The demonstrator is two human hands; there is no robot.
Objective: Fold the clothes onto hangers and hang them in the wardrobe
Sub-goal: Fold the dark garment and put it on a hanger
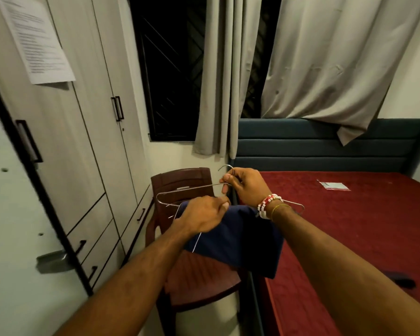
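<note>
On the far left the wardrobe (66, 132) shows shut doors further along, with a door edge (34, 180) close to the camera that looks swung open; its inside is out of view, so whether anything hangs there cannot be told. By my reading the task is at its middle stage for this garment: it is draped over the hanger, but the hanging is still to come.

Moving right, the left hand (201, 218) is above the back of a brown chair (180, 180), its fingers (224, 206) curled shut on the top fold of a dark blue garment (240, 241), seemingly settling the cloth on the lower bar of the wire hanger (177, 189). The garment hangs folded over that bar, above the chair seat and beside the left edge of the bed (349, 226).

Further right, the right hand (247, 187), with beaded bands at the wrist, has its fingers (228, 178) pinched closed around the hanger's neck just below the hook, bearing the load.

The red bed surface carries only a small packet (334, 185) near the headboard; no other clothes show.
</note>
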